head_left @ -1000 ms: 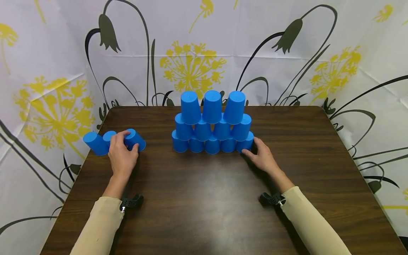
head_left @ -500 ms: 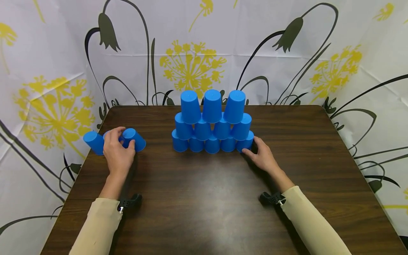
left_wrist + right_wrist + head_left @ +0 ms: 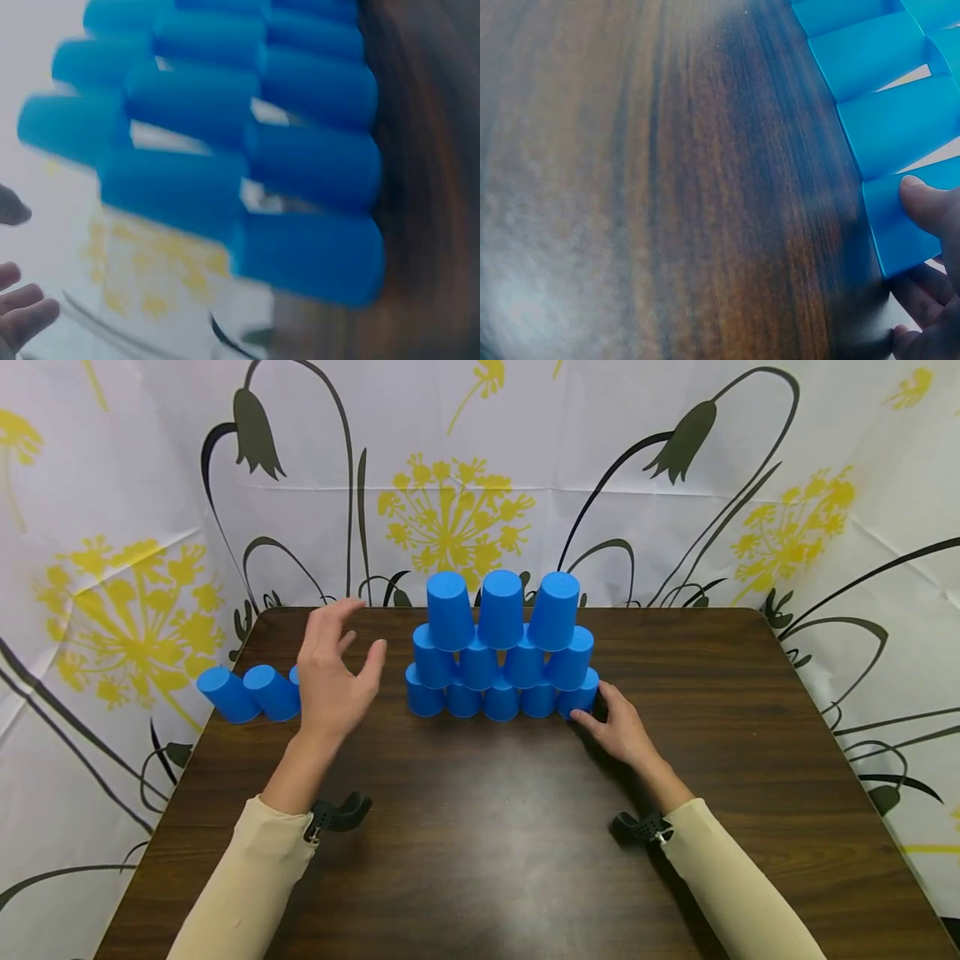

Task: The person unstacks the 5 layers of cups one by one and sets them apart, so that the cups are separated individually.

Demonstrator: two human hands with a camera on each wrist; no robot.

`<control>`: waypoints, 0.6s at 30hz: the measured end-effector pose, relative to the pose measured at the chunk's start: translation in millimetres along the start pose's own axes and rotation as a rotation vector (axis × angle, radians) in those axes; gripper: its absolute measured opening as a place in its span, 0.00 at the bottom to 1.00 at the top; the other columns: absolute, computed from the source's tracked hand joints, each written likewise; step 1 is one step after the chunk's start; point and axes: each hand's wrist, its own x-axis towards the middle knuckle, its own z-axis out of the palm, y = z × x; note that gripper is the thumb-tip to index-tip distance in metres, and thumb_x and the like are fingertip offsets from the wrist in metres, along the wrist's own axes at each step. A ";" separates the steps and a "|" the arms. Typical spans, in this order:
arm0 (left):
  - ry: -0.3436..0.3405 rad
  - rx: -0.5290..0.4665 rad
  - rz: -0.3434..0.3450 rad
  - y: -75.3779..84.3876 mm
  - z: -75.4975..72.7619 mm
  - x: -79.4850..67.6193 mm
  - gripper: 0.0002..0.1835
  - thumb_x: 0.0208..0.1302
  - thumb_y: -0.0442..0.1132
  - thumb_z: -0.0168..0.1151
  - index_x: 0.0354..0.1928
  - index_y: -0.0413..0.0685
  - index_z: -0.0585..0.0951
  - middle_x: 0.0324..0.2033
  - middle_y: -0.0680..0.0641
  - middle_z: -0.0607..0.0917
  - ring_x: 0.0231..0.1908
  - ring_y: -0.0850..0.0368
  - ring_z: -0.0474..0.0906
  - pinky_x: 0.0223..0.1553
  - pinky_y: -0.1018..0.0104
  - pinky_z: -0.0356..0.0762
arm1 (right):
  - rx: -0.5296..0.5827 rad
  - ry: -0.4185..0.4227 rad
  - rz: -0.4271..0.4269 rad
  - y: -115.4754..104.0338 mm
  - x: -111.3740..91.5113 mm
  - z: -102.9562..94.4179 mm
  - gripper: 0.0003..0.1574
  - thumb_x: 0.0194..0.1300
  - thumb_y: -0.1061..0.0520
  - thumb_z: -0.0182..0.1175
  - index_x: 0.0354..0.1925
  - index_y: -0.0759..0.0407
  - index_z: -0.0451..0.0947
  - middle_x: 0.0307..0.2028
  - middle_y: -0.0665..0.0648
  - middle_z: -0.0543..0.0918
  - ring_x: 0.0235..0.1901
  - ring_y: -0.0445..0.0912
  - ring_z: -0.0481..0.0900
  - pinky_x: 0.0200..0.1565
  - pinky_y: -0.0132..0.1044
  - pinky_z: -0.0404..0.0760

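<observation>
Blue plastic cups, all upside down, form a three-row stack (image 3: 501, 610) at the middle of the table. My left hand (image 3: 333, 681) is in the air left of the stack, thumb and fingers spread with nothing between them. In the left wrist view, its fingers (image 3: 31, 313) show at the left edge, apart from the stacked cups. My right hand (image 3: 622, 727) holds the bottom row's rightmost cup (image 3: 577, 695). The right wrist view shows its thumb (image 3: 922, 199) on that cup's front, with the other fingers round the far side.
Left of the stack, a blue cup (image 3: 228, 695) and a second cup (image 3: 272, 693) stand near the table's left edge. A third cup (image 3: 294, 675) there is mostly hidden behind my left hand. A flowered cloth (image 3: 450, 443) hangs behind the brown table (image 3: 495, 843).
My left hand has left the loose cups on the left, rising and moving right toward the stack with nothing in it. The right hand has stayed on its cup.
</observation>
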 end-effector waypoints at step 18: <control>-0.182 -0.137 0.144 35.9 43.4 33.6 0.31 0.63 0.39 0.67 0.68 0.47 0.71 0.62 0.43 0.73 0.62 0.51 0.70 0.53 0.46 0.78 | 0.008 0.005 0.001 0.9 -0.1 -0.5 0.40 0.67 0.48 0.64 0.68 0.65 0.62 0.64 0.69 0.70 0.64 0.63 0.67 0.64 0.62 0.64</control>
